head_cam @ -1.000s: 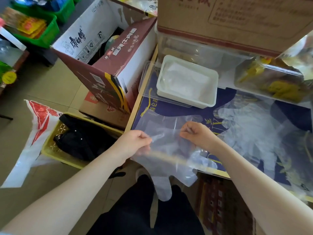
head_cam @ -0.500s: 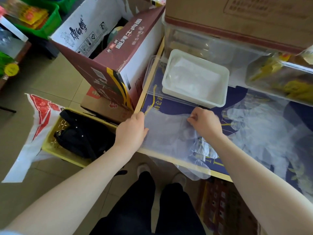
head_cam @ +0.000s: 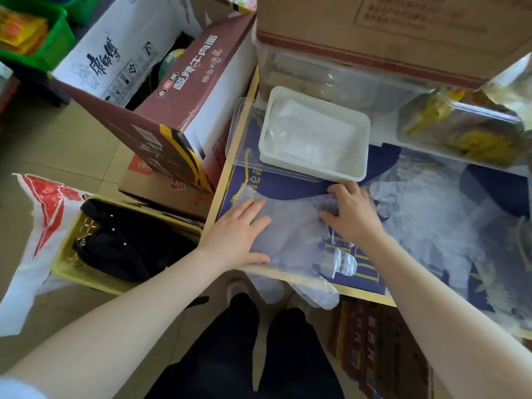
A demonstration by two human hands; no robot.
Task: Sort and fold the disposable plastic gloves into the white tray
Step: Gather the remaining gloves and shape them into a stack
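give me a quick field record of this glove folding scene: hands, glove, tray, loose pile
left hand: left hand flat, pressing the clear plastic glove on the table
right hand: right hand pressing the same glove, fingers bent
glove: spread at the table's near edge, its finger end hanging over
tray: white rectangular plastic tray behind the hands, holding folded gloves
loose pile: unsorted clear gloves to the right

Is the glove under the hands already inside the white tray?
No, the glove lies flat on the table, in front of the white tray.
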